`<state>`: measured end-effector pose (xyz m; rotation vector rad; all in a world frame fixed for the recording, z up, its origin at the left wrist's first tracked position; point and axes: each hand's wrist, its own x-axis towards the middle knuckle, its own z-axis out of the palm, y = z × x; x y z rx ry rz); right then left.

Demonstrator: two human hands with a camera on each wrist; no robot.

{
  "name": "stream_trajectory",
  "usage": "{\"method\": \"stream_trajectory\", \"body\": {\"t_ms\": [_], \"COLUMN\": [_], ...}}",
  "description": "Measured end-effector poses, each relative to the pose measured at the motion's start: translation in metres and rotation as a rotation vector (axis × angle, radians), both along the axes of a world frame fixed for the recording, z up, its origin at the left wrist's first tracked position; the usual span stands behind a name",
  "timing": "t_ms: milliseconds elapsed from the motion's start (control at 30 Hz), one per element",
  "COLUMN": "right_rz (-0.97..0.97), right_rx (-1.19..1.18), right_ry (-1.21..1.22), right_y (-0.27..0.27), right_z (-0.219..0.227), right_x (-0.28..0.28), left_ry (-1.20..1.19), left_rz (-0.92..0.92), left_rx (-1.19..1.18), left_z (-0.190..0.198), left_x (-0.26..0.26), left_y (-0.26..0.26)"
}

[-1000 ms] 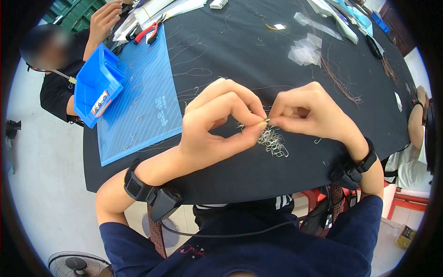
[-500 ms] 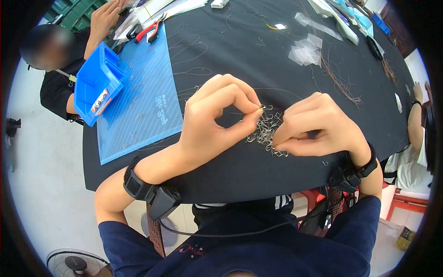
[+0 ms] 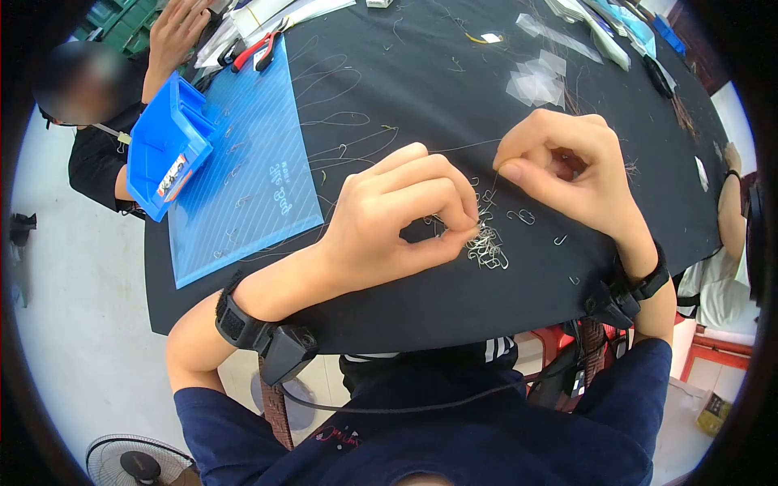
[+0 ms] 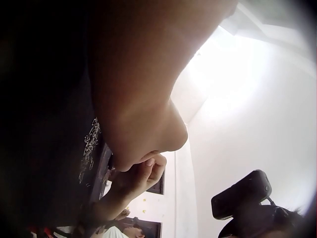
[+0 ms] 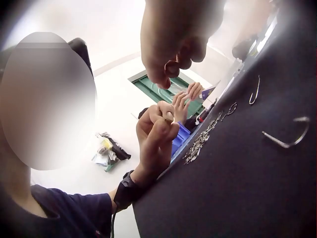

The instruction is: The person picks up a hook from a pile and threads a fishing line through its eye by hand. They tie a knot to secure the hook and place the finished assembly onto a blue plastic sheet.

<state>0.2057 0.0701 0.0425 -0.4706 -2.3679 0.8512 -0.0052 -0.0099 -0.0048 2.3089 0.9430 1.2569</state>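
Note:
Over a pile of silvery fish hooks (image 3: 489, 253) on the black tabletop, my left hand (image 3: 405, 215) pinches thumb and forefinger together. A small metallic bit of a fish hook shows at those fingertips in the right wrist view (image 5: 168, 119); most of it is hidden. Higher and to the right, my right hand (image 3: 571, 166) pinches a thin fishing line (image 3: 495, 185) between thumb and forefinger, its other fingers curled. Loose hooks (image 3: 525, 216) lie right of the pile. Close to the right wrist camera, one large-looking hook (image 5: 287, 141) rests on the cloth.
A blue ruled board (image 3: 243, 178) lies to the left, with hooks and lines across it. A blue bin (image 3: 166, 146) and red-handled pliers (image 3: 258, 53) are at its far side. Clear plastic pieces (image 3: 536, 79) lie beyond my right hand. Another person sits at far left.
My right hand was at my left fingertips, dipped to the pile, then rose away to the upper right with the line. My left hand has come slightly lower and to the right.

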Motion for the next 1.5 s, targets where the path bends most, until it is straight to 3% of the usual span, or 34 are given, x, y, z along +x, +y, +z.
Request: {"method": "stream_trajectory", "body": {"t_ms": [300,500,733,1033,1333,1500], "right_rz": [0.003,0.209,0.327,0.290,0.139,0.156], "right_rx": [-0.023,-0.148,-0.161,-0.218,-0.027,-0.124], "right_ry": [0.047,0.116,0.003,0.070,0.182,0.199], "right_y": [0.000,0.004,0.001,-0.002,0.001,0.002], "right_z": [-0.001,-0.003,0.003,-0.007,-0.013,-0.013], "right_x": [0.000,0.001,0.001,-0.003,-0.009,-0.006], "left_ry": [-0.071,-0.097,-0.090,-0.094,-0.102,-0.107], "left_rz": [-0.025,0.012,0.060,0.029,-0.028,-0.011], "left_rx": [0.006,0.040,0.027,0.043,0.012,0.007], "left_z": [-0.001,0.001,0.003,0.000,-0.003,-0.001], "left_x": [-0.001,-0.003,-0.003,-0.002,-0.001,-0.002], "left_y": [0.001,0.001,0.000,0.001,0.000,-0.001]}}
